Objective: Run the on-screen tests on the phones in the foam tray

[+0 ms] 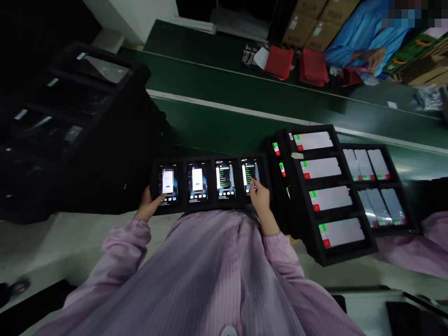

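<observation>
A black tray (184, 205) lies in front of me, with several lit smartphones in a row. My left hand (150, 204) grips its left end, the thumb reaching over the lower part of the leftmost phone (168, 184). That phone and the second phone (197, 183) show white pop-up boxes. The third phone (225, 179) shows green lines on a dark screen. My right hand (260, 196) is over the rightmost phone (249, 170), which has similar green lines. Its thumb and forefinger are pinched together at the screen; whatever they may hold is too small to make out.
To the right stand stacked black trays (350, 212) of phones with pale screens and red-green labels. A tall black tray stack (140, 112) rises at left. Across the green bench (217, 123) are red bags (279, 62), cartons (311, 28) and a person in blue (353, 35).
</observation>
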The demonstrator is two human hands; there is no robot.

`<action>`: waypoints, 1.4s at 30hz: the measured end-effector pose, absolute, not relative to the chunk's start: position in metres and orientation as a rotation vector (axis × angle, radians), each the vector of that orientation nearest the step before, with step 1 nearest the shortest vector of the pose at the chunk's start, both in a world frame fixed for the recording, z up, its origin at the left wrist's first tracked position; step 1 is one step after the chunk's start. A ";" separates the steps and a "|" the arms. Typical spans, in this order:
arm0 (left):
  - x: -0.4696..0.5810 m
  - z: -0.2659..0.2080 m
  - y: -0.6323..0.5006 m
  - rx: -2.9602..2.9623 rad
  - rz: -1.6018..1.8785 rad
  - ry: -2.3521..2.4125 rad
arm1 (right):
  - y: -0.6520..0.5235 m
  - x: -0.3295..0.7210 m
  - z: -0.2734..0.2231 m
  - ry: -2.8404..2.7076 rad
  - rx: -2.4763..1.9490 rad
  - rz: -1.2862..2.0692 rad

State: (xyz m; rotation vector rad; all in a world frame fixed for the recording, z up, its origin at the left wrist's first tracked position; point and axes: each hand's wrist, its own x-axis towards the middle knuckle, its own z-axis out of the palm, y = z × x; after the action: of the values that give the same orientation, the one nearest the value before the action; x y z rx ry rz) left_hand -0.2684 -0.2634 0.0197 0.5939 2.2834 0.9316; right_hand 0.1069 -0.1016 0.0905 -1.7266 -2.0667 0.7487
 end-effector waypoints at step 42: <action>-0.256 0.028 -0.226 0.488 0.938 2.577 | -0.122 -0.042 0.135 -3.020 -1.219 0.934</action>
State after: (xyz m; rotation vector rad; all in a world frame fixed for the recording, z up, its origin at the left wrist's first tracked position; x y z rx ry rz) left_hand -0.2563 -0.2262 0.0279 0.4881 2.5768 0.9385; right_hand -0.0424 -0.1219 0.1350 -1.2189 -3.0196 0.9340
